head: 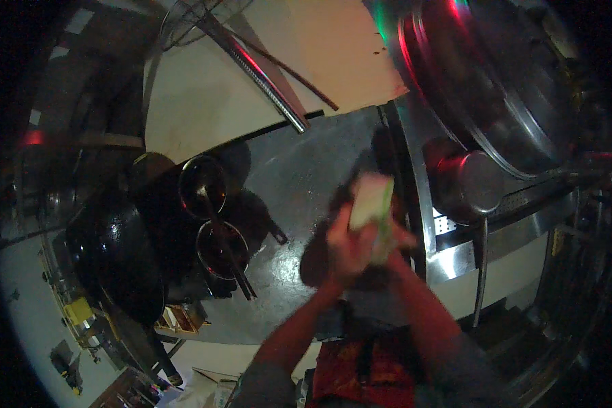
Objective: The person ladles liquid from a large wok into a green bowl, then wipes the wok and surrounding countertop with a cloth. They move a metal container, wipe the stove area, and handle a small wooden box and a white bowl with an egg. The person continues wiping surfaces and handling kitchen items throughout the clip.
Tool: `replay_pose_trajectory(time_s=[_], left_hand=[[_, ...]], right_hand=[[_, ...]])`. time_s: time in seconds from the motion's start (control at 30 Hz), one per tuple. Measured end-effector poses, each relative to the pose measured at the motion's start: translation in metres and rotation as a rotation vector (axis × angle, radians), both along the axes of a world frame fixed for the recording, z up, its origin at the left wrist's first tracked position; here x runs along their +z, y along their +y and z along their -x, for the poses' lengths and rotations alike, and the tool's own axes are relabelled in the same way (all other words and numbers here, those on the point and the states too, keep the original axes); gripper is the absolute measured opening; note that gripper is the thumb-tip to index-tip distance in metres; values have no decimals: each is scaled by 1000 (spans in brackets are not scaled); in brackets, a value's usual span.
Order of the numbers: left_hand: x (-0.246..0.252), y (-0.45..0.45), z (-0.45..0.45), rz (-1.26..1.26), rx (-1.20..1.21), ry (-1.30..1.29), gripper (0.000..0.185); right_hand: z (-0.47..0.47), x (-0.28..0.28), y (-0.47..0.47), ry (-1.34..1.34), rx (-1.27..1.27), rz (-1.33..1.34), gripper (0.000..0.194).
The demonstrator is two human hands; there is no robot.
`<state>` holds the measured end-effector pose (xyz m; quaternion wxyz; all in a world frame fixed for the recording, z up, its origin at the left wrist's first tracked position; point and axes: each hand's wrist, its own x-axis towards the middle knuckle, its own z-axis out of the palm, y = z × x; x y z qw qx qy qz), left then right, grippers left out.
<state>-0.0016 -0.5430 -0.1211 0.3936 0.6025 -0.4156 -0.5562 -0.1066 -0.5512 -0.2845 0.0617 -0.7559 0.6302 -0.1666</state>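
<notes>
Both of my hands are around a pale rectangular block-like object (371,199) with a green edge. It is blurred, so I cannot tell exactly what it is. My left hand (348,250) grips it from the left and below. On its right side are the fingers of my right hand (399,238), partly hidden by blur. The object is held above a grey metal countertop (290,178), where the hands cast a dark shadow.
Left of my hands, a long handle (229,255) crosses two round dark vessels (202,186). Farther left is a large black wok (122,245). A wire strainer (255,71) lies over pale boards (209,102). At right are a saucepan (482,181) and a large metal pot (469,76).
</notes>
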Motion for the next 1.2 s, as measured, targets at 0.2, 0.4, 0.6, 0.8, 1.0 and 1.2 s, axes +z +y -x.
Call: replay_pose_trajectory(time_s=[0.2, 0.4, 0.6, 0.8, 1.0, 1.2], left_hand=[[16, 178, -46, -515, 494, 503, 39], [30, 228, -71, -407, 198, -94, 35], [63, 213, -80, -482, 246, 146, 24], [50, 226, -76, -584, 315, 429, 26], [46, 248, -77, -496, -34, -107, 31], [38, 254, -79, -485, -31, -31, 33]], right_hand=[[-65, -1, -129, -373, 117, -13, 55], [-105, 22, -31, -766, 544, -242, 54], [-69, 91, 40, -599, 640, -692, 31], [-34, 92, -37, -1528, 61, -923, 22], [-9, 98, -68, -1444, -97, -768, 22], [14, 95, -99, -769, 28, -433, 25]])
